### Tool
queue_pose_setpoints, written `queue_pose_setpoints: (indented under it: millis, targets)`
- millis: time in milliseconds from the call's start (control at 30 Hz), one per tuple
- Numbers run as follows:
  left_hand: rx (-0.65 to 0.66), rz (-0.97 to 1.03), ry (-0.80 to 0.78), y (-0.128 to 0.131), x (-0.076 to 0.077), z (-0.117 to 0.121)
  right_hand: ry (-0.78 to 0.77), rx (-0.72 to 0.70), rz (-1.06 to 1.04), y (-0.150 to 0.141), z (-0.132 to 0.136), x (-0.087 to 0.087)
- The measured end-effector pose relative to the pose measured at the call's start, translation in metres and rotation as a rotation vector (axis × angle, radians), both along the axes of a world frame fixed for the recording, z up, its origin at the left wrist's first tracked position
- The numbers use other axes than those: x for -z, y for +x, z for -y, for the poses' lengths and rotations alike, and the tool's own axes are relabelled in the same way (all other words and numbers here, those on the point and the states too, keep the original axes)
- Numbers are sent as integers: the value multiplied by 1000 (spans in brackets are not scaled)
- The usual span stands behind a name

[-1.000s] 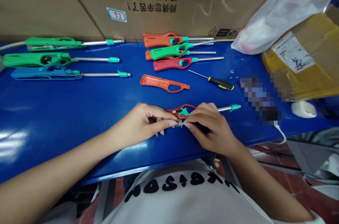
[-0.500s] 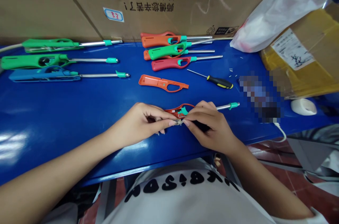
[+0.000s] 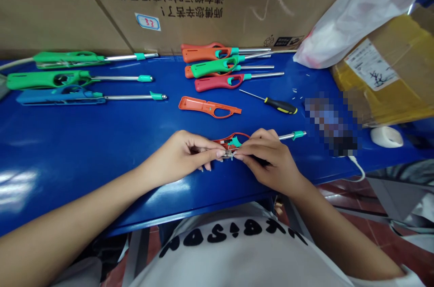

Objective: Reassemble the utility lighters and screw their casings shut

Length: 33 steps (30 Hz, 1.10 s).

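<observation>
My left hand (image 3: pixel 183 157) is closed round a small clear fuel tank (image 3: pixel 227 154), whose end sticks out past the thumb. At that end my right hand (image 3: pixel 271 158) has thumb and forefinger pinched; what lies between them is too small to make out. Just behind both hands is an opened gas lighter (image 3: pixel 222 141) with an orange-red half shell and a turquoise trigger (image 3: pixel 235 142). Its metal tube (image 3: pixel 286 136) runs out to the right, partly hidden by my right hand. A loose orange half shell (image 3: pixel 210 107) lies farther back, hollow side up.
Several lighters (image 3: pixel 219 82) lie at the back centre; green and blue ones (image 3: pixel 61 96) lie at the left. A screwdriver (image 3: pixel 280 105) rests right of centre. A pixelated phone-like object (image 3: pixel 330 122), white roll (image 3: pixel 386 137) and taped carton (image 3: pixel 413 74) are at the right.
The clear tank's end has turned or shifted slightly between my fingertips. Both hands otherwise stay in place, and the view has moved a little.
</observation>
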State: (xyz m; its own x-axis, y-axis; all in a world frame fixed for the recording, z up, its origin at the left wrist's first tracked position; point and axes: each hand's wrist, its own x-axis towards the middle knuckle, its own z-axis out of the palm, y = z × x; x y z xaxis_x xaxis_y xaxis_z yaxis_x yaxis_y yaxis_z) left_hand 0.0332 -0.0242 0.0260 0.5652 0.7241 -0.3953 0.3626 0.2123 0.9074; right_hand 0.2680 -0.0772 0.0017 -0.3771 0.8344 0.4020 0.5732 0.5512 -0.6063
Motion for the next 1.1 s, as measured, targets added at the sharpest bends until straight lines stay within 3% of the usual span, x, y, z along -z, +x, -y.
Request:
queue_pose_setpoints:
  millis: [200,333,467,667,1100]
  targets:
    - [-12,-15,56,-3,-6,-1,34,107,32,-4,3,-3]
    - [-41,-13,328,-7,-2,-4,86,207,20,-5,6,-1]
    - [11,-45,585,-11,8,-8,126,256,41,-4,7,3]
    - [85,-100,591,-13,11,-11,130,259,52,-2,8,7]
    - [27,-118,600,-9,16,-10,190,247,102,-5,11,7]
